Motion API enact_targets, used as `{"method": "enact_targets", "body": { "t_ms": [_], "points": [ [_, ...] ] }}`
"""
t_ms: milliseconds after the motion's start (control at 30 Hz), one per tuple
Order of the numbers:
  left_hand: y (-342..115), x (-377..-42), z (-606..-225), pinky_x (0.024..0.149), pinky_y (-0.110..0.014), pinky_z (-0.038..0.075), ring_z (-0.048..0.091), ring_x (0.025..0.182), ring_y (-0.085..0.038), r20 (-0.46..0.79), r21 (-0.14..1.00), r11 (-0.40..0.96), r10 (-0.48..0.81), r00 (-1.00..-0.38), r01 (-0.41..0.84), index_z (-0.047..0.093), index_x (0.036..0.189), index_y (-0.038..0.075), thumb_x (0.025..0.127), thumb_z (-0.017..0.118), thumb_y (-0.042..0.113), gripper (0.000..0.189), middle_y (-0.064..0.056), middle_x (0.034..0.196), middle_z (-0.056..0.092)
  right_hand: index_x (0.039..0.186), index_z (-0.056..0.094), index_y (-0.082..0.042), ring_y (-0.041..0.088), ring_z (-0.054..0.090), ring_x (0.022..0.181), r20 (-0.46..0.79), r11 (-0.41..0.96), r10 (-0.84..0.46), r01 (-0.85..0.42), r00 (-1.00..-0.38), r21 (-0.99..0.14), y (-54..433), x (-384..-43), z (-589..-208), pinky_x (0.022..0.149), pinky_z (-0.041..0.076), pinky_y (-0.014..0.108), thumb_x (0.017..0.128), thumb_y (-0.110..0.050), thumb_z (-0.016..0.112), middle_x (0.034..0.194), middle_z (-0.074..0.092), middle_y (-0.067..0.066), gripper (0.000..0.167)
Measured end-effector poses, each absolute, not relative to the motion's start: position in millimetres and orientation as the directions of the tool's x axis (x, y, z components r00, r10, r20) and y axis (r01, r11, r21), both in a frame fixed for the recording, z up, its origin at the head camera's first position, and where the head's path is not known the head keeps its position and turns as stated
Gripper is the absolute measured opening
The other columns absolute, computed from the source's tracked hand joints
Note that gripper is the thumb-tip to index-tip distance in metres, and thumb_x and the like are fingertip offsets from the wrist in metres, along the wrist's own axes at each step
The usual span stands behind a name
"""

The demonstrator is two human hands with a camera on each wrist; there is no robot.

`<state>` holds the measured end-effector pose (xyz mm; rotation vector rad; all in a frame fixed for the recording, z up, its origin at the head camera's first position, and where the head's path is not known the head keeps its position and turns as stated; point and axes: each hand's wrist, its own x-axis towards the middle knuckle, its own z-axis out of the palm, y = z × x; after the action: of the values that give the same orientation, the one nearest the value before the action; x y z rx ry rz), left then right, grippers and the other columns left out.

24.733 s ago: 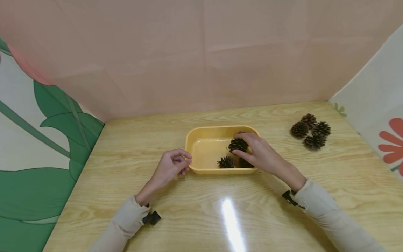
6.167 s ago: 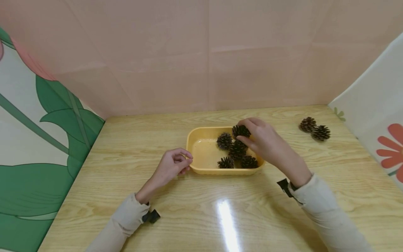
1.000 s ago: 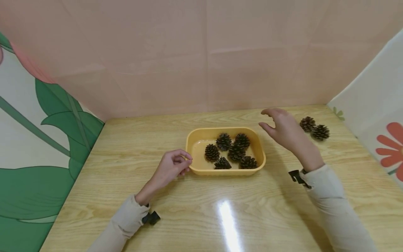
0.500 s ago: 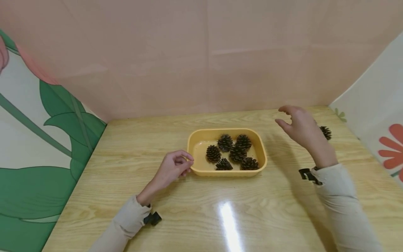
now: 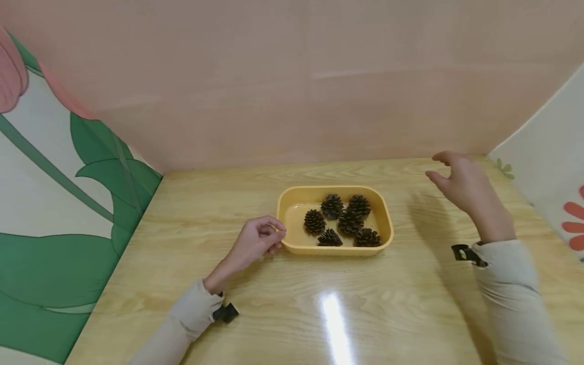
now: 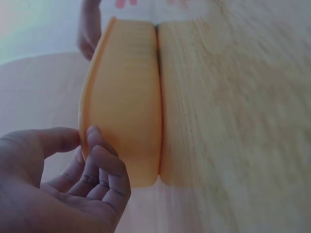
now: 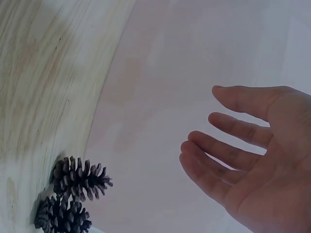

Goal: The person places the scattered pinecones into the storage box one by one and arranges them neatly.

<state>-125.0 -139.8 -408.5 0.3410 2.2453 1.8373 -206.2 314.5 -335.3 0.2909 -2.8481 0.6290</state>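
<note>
A yellow plastic tub [image 5: 335, 250] stands on the wooden table with several brown pine cones [image 5: 350, 222] inside, mostly toward its right half. My left hand [image 5: 255, 241] pinches the tub's left rim between thumb and fingers; the left wrist view shows the thumb at the rim and the fingertips against the outer wall [image 6: 131, 97]. My right hand [image 5: 472, 190] is raised over the table's right side, fingers spread apart and holding nothing. Two pine cones [image 7: 80, 179] lie on the table near it in the right wrist view; in the head view the hand and arm hide them.
The wooden table [image 5: 255, 324] backs onto a pinkish wall sheet [image 5: 274, 91]. Printed panels stand at the sides: green leaves [image 5: 59, 274] on the left, a red flower [image 5: 574, 218] on the right.
My right hand has moved right from the tub toward the two loose pine cones, now covering them. Over the longer span, more cones came into the tub. My left hand stays at the rim.
</note>
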Motion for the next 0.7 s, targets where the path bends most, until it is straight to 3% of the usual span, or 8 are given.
{"method": "enact_targets", "body": {
  "t_ms": [167,300,533,700],
  "points": [
    [-131.3,-128.6,-407.0,0.048,-0.029,0.044,0.054,0.064,-0.050,-0.024,0.982,0.182,0.344,-0.939,0.042,0.065,0.105,-0.008,0.096,0.064,0.003,0.014,-0.034,0.079,0.064,0.132,0.050,0.013,0.058,0.060,0.093,0.244,0.896,-0.119,-0.210,-0.962,-0.392,333.6,-199.5,-337.9,0.076,0.047,0.065,0.100,-0.021,0.061,0.127,0.052,0.040,0.047],
    [-127.9,-124.8,-395.0,0.049,-0.028,0.044,0.052,0.068,-0.057,-0.029,0.982,0.185,0.353,-0.935,0.040,0.065,0.103,-0.010,0.096,0.063,0.000,0.012,-0.038,0.080,0.062,0.132,0.050,0.013,0.055,0.062,0.091,0.248,0.898,-0.101,-0.195,-0.964,-0.395,341.8,-197.6,-340.6,0.071,0.051,0.064,0.099,-0.021,0.061,0.122,0.053,0.041,0.048],
    [-130.5,-118.9,-383.9,0.047,-0.029,0.045,0.056,0.056,-0.032,-0.007,0.980,0.189,0.341,-0.940,0.062,0.066,0.098,-0.007,0.095,0.064,-0.002,0.006,-0.036,0.077,0.062,0.131,0.049,0.013,0.056,0.053,0.098,0.231,0.907,-0.076,-0.163,-0.970,-0.387,346.9,-201.6,-347.5,0.081,0.042,0.067,0.100,-0.023,0.059,0.121,0.052,0.041,0.049],
    [-131.6,-118.0,-383.7,0.048,-0.027,0.044,0.055,0.056,-0.028,-0.020,0.979,0.196,0.334,-0.942,0.049,0.065,0.101,-0.011,0.095,0.064,0.000,0.012,-0.038,0.079,0.062,0.128,0.050,0.015,0.058,0.044,0.108,0.246,0.914,-0.068,-0.159,-0.967,-0.374,350.7,-207.4,-354.5,0.091,0.034,0.069,0.098,-0.017,0.061,0.123,0.050,0.041,0.045]
  ]
}}
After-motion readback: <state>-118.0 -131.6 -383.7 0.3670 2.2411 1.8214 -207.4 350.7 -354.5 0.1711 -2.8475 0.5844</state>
